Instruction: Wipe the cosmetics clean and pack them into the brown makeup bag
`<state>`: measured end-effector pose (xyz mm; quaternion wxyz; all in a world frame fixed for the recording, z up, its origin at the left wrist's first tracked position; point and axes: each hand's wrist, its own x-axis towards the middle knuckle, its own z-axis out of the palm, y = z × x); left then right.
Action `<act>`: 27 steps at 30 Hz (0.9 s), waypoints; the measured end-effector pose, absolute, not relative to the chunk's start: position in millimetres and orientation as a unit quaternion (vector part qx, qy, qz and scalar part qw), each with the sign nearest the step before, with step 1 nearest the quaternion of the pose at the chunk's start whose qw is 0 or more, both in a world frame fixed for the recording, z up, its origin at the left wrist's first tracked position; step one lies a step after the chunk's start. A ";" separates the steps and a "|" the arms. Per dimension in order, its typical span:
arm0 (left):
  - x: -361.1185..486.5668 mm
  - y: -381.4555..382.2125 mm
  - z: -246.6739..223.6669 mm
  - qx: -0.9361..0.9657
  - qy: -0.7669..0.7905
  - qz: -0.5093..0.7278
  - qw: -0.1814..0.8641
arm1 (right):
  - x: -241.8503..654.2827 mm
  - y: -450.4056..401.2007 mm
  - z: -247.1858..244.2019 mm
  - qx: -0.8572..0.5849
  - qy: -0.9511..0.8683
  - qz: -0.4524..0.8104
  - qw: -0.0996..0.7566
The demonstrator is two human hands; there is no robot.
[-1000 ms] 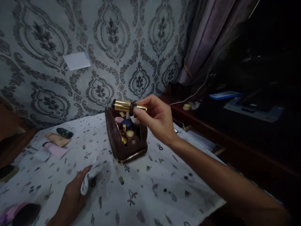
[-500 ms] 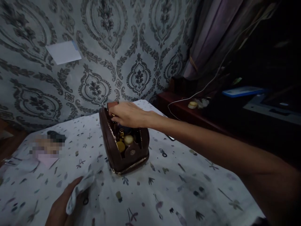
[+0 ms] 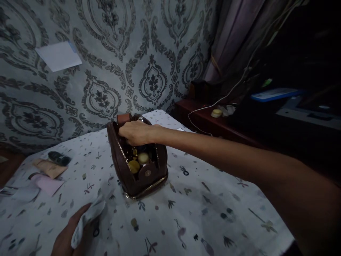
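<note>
A brown zip bag (image 3: pixel 138 181) stands unzipped on the patterned white cloth (image 3: pixel 181 209), with several small containers inside, among them a yellow round lid (image 3: pixel 133 166) and a pale round lid (image 3: pixel 143 158). My right hand (image 3: pixel 135 133) reaches into its far left part, fingers curled down and their tips hidden; what they hold, if anything, cannot be seen. At the lower left, my left hand (image 3: pixel 69 231) is closed on a pale crumpled cloth (image 3: pixel 89 217), just above the surface.
A dark green tube (image 3: pixel 59 158), a tan packet (image 3: pixel 50 168) and a pink tube (image 3: pixel 47 183) lie at the left. Behind is the patterned wall with a white paper (image 3: pixel 59 56). A white cable (image 3: pixel 226 97) and a blue-edged object (image 3: pixel 275 94) are at the right.
My right hand has dropped a little deeper into the bag and uncovered a silvery item at its back rim. The view has shifted slightly. My left hand still grips the cloth.
</note>
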<state>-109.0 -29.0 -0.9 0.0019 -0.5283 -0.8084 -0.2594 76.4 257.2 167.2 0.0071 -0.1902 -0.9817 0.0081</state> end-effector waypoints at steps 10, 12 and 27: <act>-119.6 -29.9 -5.8 -0.569 -0.772 -0.282 -0.004 | 78.4 260.8 168.2 -0.181 -0.983 0.026 -0.008; -127.2 -30.6 -8.1 -0.586 -0.758 -0.285 -0.008 | 82.9 265.5 172.4 -0.163 -0.985 0.043 0.028; -112.1 -29.1 9.1 -0.630 -0.685 -0.353 -0.097 | 151.4 121.1 151.7 0.041 -0.916 0.070 0.393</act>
